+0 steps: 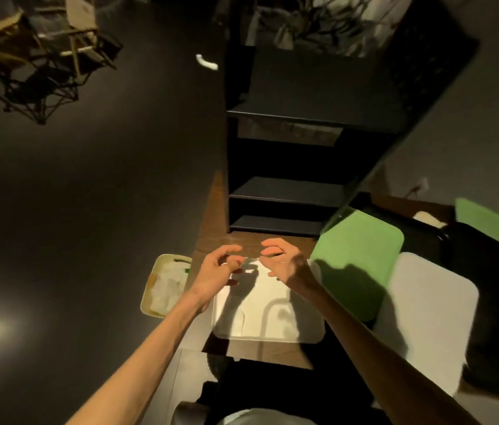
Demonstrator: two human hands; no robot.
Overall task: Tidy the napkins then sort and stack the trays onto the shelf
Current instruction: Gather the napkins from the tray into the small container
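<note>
A white napkin [257, 302] lies spread on a white tray [309, 337] on the wooden table [213, 216]. My left hand [220, 271] and my right hand [285, 262] hover over the napkin's far edge with fingers curled, and each appears to pinch a far corner. To the right, a green tray [361, 250] leans over a pale grey tray [432, 302]. Further right is another green tray [487, 222]. A black shelf unit [288, 194] with bare shelves stands just behind the hands.
A cream tray [150, 302] holding crumpled napkins hangs over the table's left edge. Dark trays [487, 271] lie at the far right. Folding chairs [42, 56] stand on the dark floor at the upper left. The lighting is dim.
</note>
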